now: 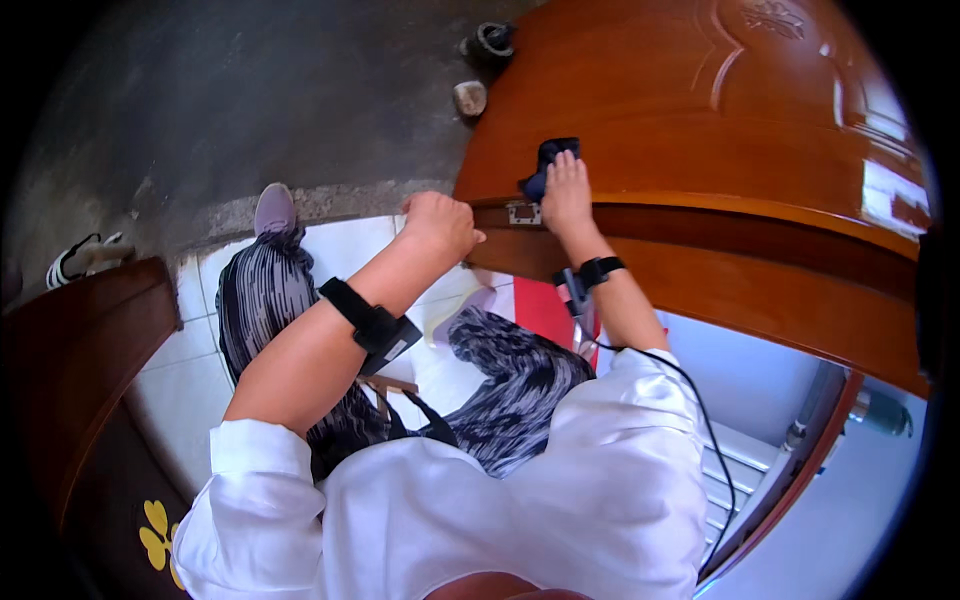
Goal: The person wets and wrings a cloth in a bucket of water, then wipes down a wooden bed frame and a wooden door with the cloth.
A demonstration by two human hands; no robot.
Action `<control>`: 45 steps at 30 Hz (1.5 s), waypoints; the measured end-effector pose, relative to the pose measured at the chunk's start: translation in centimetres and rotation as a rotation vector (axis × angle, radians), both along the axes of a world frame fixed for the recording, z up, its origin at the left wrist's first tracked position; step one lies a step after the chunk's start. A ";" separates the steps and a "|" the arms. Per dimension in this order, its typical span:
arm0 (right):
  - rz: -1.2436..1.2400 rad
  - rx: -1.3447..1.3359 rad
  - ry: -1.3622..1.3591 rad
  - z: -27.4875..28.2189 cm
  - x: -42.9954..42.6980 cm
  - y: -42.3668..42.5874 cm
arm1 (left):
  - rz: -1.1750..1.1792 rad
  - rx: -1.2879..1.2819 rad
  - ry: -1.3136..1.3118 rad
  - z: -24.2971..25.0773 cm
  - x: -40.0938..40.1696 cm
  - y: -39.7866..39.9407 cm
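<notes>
My right hand (568, 193) presses a dark cloth (553, 154) against the glossy brown wooden door (645, 150), fingers extended over it. A small metal latch plate (524, 214) sits on the door's edge just beside that hand. Curled at the near left corner of the door is my left hand (444, 225), its thumb against the wood and its other fingertips hidden. Black straps with small devices circle both forearms, and a black cable (701, 405) runs from the right one.
A stone (470, 98) and a dark round object (490, 40) lie by the door's far edge. White floor tiles (349, 244) meet grey concrete (225, 97). A dark wooden panel (97, 322) stands at left. A red surface (534, 304) shows below the door, and a green bottle (881, 412) at right.
</notes>
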State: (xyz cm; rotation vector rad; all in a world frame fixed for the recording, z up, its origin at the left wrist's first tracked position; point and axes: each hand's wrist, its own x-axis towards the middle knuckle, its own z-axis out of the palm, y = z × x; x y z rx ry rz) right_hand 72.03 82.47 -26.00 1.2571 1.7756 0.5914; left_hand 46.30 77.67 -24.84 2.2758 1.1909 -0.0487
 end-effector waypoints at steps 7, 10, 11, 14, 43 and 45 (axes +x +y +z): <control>0.059 0.396 -0.169 12.0 0.7 5.9 | -0.169 0.094 0.124 0.5 1.0 -2.0; -0.025 0.346 -0.192 8.7 -0.1 6.1 | -0.234 0.033 0.075 0.3 1.2 -2.0; -0.041 0.279 -0.220 6.1 -0.5 5.5 | -0.237 0.032 0.107 0.9 1.0 -1.8; -0.077 0.116 -0.100 -2.9 -0.3 3.5 | -0.223 0.047 0.148 2.1 0.6 -1.9; -0.243 -0.438 0.182 -25.1 -1.5 9.0 | -0.395 0.042 0.219 4.0 -1.3 -8.4; -0.239 -0.472 0.165 -26.0 -0.9 8.2 | -0.435 -0.008 0.200 4.6 -1.5 -6.5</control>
